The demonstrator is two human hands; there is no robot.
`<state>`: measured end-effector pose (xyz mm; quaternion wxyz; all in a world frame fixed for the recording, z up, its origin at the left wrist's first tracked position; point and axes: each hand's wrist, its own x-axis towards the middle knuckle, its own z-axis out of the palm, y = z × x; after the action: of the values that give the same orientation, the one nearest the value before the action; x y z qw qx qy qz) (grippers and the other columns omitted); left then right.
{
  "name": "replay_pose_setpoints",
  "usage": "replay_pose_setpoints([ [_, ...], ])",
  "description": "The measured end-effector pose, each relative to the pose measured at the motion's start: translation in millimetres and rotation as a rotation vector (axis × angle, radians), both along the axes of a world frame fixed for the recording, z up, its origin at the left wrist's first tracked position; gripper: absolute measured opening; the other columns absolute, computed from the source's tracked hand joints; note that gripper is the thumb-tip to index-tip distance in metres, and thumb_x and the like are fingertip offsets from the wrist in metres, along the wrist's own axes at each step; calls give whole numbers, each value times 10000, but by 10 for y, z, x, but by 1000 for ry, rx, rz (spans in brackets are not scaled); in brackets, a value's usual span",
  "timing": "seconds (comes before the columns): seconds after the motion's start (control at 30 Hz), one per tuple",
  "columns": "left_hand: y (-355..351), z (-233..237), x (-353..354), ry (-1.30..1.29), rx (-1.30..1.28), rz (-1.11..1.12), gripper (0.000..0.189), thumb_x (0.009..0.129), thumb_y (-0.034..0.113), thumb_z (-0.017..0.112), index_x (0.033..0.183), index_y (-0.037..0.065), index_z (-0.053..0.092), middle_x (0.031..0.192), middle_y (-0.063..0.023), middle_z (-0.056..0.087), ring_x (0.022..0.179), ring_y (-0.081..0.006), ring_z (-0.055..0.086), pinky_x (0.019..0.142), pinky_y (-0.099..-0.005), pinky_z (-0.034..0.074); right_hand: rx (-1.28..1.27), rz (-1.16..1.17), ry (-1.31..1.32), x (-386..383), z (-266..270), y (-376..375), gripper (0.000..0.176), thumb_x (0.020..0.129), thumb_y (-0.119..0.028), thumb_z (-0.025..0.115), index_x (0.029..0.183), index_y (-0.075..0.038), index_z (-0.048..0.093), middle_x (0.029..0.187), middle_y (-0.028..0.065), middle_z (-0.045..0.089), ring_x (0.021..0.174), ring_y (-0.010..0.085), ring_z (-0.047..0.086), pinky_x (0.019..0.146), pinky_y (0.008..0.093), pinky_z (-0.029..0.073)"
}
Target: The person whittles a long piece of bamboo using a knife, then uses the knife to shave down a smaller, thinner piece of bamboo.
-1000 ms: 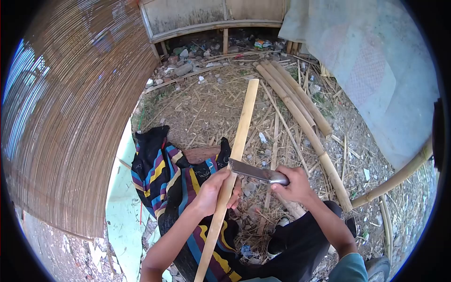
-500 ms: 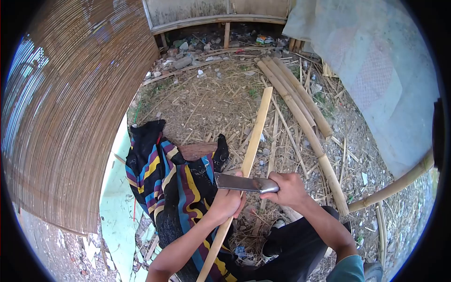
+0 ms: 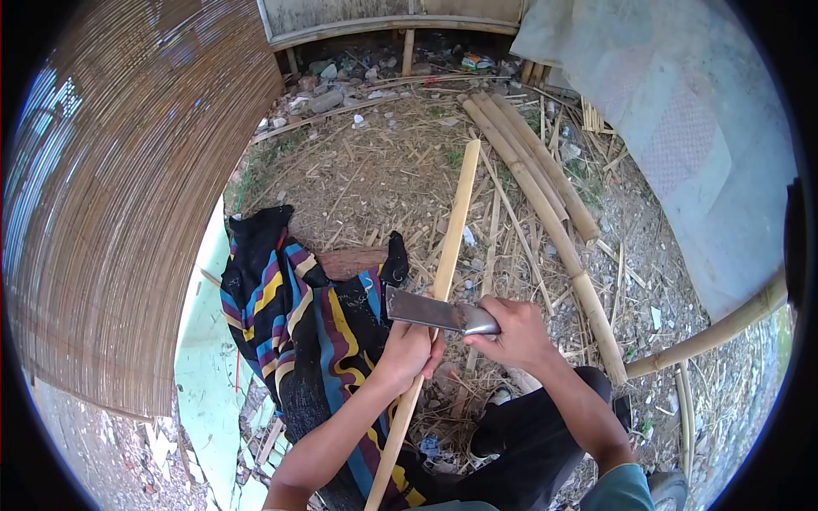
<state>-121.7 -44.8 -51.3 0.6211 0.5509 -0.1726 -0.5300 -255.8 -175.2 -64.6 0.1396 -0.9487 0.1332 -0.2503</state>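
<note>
My left hand (image 3: 407, 351) is closed around a long, pale split-bamboo strip (image 3: 456, 221), which slants from my lap up and away over the ground. My right hand (image 3: 518, 330) grips the metal handle of a broad-bladed knife (image 3: 426, 310). The blade lies across the strip just beyond my left hand, covering part of the left fingers; whether its edge bites into the bamboo cannot be seen. A striped cloth (image 3: 290, 298) in black, yellow, blue and maroon is draped beneath my left arm and the strip.
Several bamboo poles (image 3: 545, 196) lie on the litter-strewn ground to the right. A reddish block of wood (image 3: 351, 262) sits behind the cloth. A slatted bamboo screen (image 3: 136, 221) stands at left, a pale sheet (image 3: 673, 145) at right. Rubble (image 3: 328, 100) lines the back wall.
The knife and both hands have shifted slightly up and left in view, along with the strip's far end. The background has also moved a little, and both grips are unchanged.
</note>
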Motion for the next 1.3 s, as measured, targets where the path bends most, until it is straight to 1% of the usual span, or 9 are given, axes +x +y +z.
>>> replay_pose_setpoints([
  [0.17, -38, -89, -99, -109, 18, -4, 369, 983, 280, 257, 788, 30, 447, 463, -24, 398, 279, -98, 342, 264, -234, 293, 436, 39, 56, 52, -78, 277, 422, 747, -325, 612, 958, 0, 443, 546, 134, 533, 509, 337, 573, 482, 401, 456],
  [0.4, -68, -93, -118, -108, -18, -31, 401, 982, 318, 267, 781, 32, 463, 476, -22, 412, 281, -100, 354, 268, -234, 312, 928, 35, -88, 155, -217, 271, 457, 814, -353, 579, 1007, 56, 513, 502, 119, 488, 436, 203, 517, 460, 338, 404],
  [0.6, -42, -76, -112, -31, -32, -56, 375, 981, 300, 278, 780, 40, 459, 478, -23, 410, 281, -101, 351, 267, -237, 306, 508, 52, -57, 146, -3, 209, 474, 789, -434, 597, 873, 33, 583, 468, 132, 492, 436, 299, 555, 443, 363, 427],
  [0.8, -26, -86, -187, -225, -72, -32, 371, 980, 298, 273, 804, 32, 463, 439, -29, 402, 273, -106, 344, 269, -244, 299, 77, 41, 52, 140, 137, 89, 493, 772, -466, 605, 775, 27, 611, 453, 156, 493, 464, 332, 572, 457, 380, 456],
  [0.9, 40, -5, -225, -317, 5, -62, 390, 982, 293, 277, 804, 0, 464, 418, -27, 399, 279, -116, 376, 281, -270, 307, 366, -251, -14, 218, 182, -231, 506, 755, -495, 612, 752, 11, 619, 446, 148, 499, 460, 322, 576, 461, 386, 465],
  [0.97, 62, 6, -245, -251, -79, -93, 395, 983, 295, 274, 818, -8, 466, 401, -26, 389, 276, -122, 378, 283, -277, 310, 239, -257, -57, 131, 237, -337, 511, 748, -515, 612, 735, -4, 624, 448, 140, 501, 447, 312, 571, 456, 389, 460],
  [1.07, 62, -48, -168, -203, -83, -101, 399, 981, 308, 277, 820, -6, 463, 404, -32, 395, 279, -119, 387, 284, -273, 309, 42, 75, 168, -5, 321, -145, 507, 750, -518, 608, 748, -11, 619, 453, 143, 506, 449, 324, 568, 466, 396, 469],
  [1.23, 91, 1, -182, -228, -78, -79, 426, 983, 313, 248, 733, 23, 436, 390, -24, 345, 265, -110, 334, 264, -259, 275, -13, 95, 176, 46, 320, -99, 516, 772, -511, 589, 762, 5, 620, 465, 159, 510, 462, 341, 565, 485, 418, 469],
  [1.3, 116, -5, -210, -186, -104, -85, 432, 983, 326, 250, 724, 28, 426, 390, -22, 340, 263, -109, 334, 262, -257, 274, 169, -12, 91, 119, 396, -280, 510, 809, -480, 562, 753, 25, 614, 478, 184, 508, 474, 350, 558, 494, 413, 462],
])
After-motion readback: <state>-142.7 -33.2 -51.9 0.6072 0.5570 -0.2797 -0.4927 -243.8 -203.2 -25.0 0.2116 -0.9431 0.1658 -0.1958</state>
